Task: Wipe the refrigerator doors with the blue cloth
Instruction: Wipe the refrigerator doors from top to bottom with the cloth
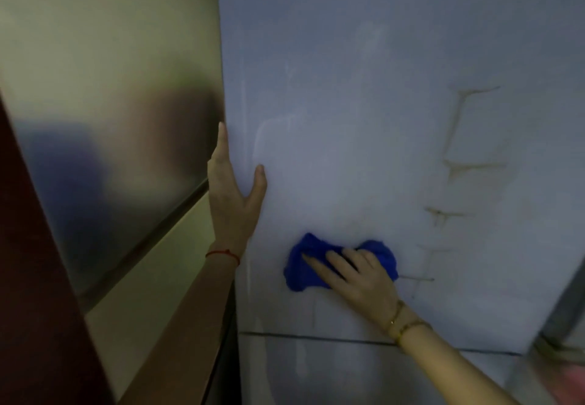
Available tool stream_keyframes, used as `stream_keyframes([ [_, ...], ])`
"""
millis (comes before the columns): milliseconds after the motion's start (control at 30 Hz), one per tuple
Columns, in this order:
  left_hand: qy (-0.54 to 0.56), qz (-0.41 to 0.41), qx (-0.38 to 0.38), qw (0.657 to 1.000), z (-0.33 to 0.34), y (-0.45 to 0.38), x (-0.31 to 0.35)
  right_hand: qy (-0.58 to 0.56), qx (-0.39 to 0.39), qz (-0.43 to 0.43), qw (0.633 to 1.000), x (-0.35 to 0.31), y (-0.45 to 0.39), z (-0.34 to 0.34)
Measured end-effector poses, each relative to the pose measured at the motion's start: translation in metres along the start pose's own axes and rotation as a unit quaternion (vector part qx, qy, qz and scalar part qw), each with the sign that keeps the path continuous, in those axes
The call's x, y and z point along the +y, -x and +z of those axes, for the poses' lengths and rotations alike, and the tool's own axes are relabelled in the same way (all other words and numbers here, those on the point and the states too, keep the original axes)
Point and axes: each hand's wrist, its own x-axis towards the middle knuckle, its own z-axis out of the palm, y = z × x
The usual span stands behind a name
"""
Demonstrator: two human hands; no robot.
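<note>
The blue cloth [319, 264] lies bunched against the pale upper refrigerator door [364, 120], low on that door and a little above the dark horizontal seam [316, 338] that divides it from the lower door [348, 373]. Its two ends bulge out to either side of the right hand [357, 273], which presses flat on the middle of it. That hand's fingers are spread and extended up and to the left over the fabric, palm to the door, so the cloth is pinned under the hand rather than wrapped in a fist. The right forearm runs in from the lower right corner, with thin gold-coloured bracelets [400, 322] at the wrist.

To the right of the cloth, brownish stain lines [456, 139] run down the door in a stepped pattern, the lowest streak just beside the cloth's right end.

The left hand [232, 195] is open and grips the door's left edge: the thumb lies on the front face, the fingers point upward along the side. A red string bracelet [223, 254] circles its wrist, and the forearm rises from the bottom of the view.

Left of the door stands a brushed metallic panel [110, 104] carrying blurred reflections, and a dark reddish surface [34, 278] fills the lower left corner.
</note>
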Motion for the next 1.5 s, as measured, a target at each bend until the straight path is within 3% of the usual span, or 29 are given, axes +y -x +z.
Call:
stream_keyframes([
  [200, -0.005, -0.006, 0.0, 1.0, 0.001, 0.001, -0.004, 0.028, 0.128, 0.213, 0.968, 0.039, -0.066, -0.005],
  [267, -0.01, -0.003, 0.005, 1.0, 0.001, 0.001, -0.004, 0.017, 0.107, 0.175, 0.978, 0.016, -0.049, 0.002],
  [400, -0.009, 0.006, 0.006, 1.0, 0.001, 0.0, -0.002, -0.039, -0.041, 0.021, 0.998, -0.044, 0.048, 0.016],
  [467, -0.01, 0.006, 0.006, 1.0, 0.001, 0.0, -0.002, -0.046, -0.073, -0.02, 0.996, -0.049, 0.068, 0.016],
  [533, -0.01, 0.012, 0.011, 1.0, 0.001, 0.001, -0.003, -0.041, -0.036, -0.018, 0.998, -0.039, 0.054, 0.015],
  [633, -0.01, 0.018, 0.007, 1.0, 0.001, 0.001, -0.003, -0.039, 0.038, 0.098, 0.994, -0.031, 0.026, 0.016],
  [700, -0.013, 0.018, 0.009, 1.0, 0.0, 0.001, -0.002, -0.047, 0.01, 0.105, 0.993, -0.054, 0.047, 0.02],
  [767, -0.019, 0.021, 0.012, 1.0, 0.0, 0.002, -0.002, -0.046, -0.063, 0.026, 0.997, -0.085, 0.095, 0.026],
  [833, -0.019, 0.025, 0.018, 0.999, 0.001, 0.003, -0.003, -0.04, -0.089, 0.0, 0.995, -0.093, 0.116, 0.027],
  [967, -0.02, 0.015, 0.012, 1.0, 0.002, 0.002, -0.005, 0.008, 0.043, 0.08, 0.996, -0.039, 0.04, 0.016],
  [1067, -0.017, 0.007, 0.009, 1.0, 0.001, 0.001, -0.004, 0.032, 0.12, 0.203, 0.971, 0.015, -0.028, 0.004],
  [1133, -0.016, 0.001, 0.005, 1.0, 0.001, 0.001, -0.006, 0.008, 0.115, 0.248, 0.962, 0.017, -0.045, 0.001],
  [1300, -0.016, 0.016, 0.017, 1.0, 0.001, 0.001, -0.004, 0.015, 0.007, 0.093, 0.996, 0.002, -0.013, -0.001],
  [1367, -0.02, 0.0, 0.015, 1.0, 0.001, 0.001, -0.005, 0.027, 0.048, 0.152, 0.987, 0.035, -0.037, -0.011],
  [1500, -0.019, -0.009, 0.012, 1.0, 0.0, 0.0, -0.002, 0.048, 0.151, 0.326, 0.932, 0.107, -0.138, -0.026],
])
